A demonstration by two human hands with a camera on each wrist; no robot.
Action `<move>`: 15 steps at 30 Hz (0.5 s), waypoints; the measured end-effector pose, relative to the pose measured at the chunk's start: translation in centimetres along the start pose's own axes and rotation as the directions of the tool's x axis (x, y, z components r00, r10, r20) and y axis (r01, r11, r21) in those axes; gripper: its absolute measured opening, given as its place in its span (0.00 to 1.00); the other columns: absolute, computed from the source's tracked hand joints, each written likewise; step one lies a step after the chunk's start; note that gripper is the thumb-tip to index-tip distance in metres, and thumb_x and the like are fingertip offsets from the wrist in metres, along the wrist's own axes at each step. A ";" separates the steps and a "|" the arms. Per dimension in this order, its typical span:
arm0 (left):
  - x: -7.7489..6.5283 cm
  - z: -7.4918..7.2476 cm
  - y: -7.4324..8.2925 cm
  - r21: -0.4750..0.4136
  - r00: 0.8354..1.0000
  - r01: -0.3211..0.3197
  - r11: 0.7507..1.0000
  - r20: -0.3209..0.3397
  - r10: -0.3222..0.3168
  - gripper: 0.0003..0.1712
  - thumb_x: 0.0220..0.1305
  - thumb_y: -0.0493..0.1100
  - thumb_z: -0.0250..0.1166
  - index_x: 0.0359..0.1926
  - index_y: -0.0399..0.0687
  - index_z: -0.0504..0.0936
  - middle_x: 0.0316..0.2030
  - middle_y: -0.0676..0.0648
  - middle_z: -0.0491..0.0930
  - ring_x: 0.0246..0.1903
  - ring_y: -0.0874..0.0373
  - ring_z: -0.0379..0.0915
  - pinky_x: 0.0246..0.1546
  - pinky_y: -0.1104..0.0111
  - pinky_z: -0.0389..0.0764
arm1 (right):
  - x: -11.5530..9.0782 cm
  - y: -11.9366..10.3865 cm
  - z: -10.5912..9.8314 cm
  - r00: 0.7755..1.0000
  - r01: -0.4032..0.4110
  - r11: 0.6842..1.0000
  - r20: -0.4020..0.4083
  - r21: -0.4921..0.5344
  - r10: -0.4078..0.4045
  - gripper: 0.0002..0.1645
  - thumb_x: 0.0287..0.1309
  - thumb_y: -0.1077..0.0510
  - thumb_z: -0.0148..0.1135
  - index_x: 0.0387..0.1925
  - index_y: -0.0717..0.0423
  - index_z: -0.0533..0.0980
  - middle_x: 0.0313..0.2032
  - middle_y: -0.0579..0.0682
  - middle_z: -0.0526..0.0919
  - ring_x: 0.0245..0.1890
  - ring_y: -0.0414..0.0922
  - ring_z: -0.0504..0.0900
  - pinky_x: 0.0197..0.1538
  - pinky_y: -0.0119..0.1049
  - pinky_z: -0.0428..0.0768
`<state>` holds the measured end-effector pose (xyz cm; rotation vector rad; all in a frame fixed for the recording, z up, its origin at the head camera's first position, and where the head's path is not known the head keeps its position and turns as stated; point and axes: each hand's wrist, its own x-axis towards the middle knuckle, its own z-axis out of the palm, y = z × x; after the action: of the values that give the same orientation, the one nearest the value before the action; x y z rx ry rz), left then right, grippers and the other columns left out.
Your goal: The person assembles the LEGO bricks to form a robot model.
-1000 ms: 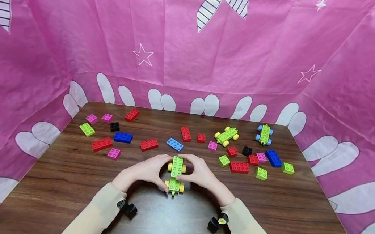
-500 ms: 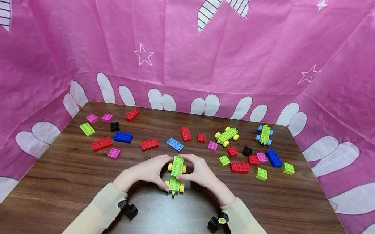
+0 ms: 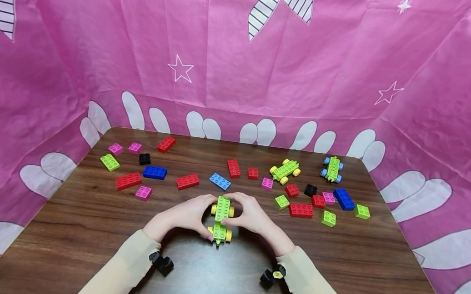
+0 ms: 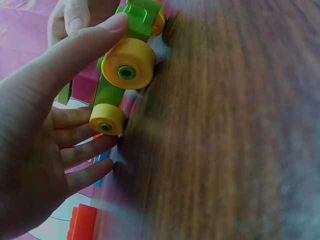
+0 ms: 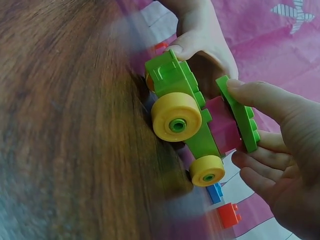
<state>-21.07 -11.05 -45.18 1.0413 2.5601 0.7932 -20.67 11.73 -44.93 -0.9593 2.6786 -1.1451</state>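
A light green toy car base (image 3: 219,232) with yellow wheels stands on the table in front of me. On it sits a pink brick (image 5: 223,124), visible in the right wrist view but hidden from the head view. A light green studded plate (image 3: 223,208) lies over the pink brick; whether it is fully seated I cannot tell. My left hand (image 3: 189,213) grips the car base, thumb at the near end and fingers by the far left wheel. My right hand (image 3: 251,217) holds the green plate between its thumb at the near end and its fingers at the far end.
Beyond the hands lie scattered bricks, among them a light blue brick (image 3: 219,181) and a red brick (image 3: 187,181). Another yellow-wheeled car base (image 3: 285,170) and a blue-wheeled one (image 3: 333,169) stand at the back right. Pink cloth (image 3: 232,74) surrounds the table.
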 end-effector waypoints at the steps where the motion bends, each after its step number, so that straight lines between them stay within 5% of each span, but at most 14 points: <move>1: 0.0 0.0 0.0 0.000 1.000 0.000 1.000 0.000 0.000 0.55 0.39 0.62 0.78 0.62 0.37 0.68 0.56 0.45 0.73 0.58 0.52 0.68 0.62 0.56 0.70 | 0.0 0.0 0.0 1.000 -0.004 1.000 0.004 0.000 0.004 0.37 0.45 0.49 0.76 0.57 0.58 0.75 0.53 0.52 0.80 0.53 0.47 0.79 0.56 0.44 0.78; 15: 0.0 0.0 0.0 -0.005 1.000 0.008 1.000 0.008 -0.008 0.54 0.39 0.60 0.78 0.63 0.37 0.67 0.57 0.45 0.73 0.59 0.51 0.67 0.62 0.55 0.69 | 0.2 0.0 -0.2 0.997 -0.067 0.996 0.036 0.059 0.065 0.37 0.45 0.49 0.76 0.56 0.60 0.75 0.52 0.53 0.81 0.53 0.46 0.78 0.58 0.47 0.76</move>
<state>-21.07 -11.01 -45.18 1.0296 2.5525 0.7913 -20.90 11.69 -44.77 -0.8670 2.6127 -1.1781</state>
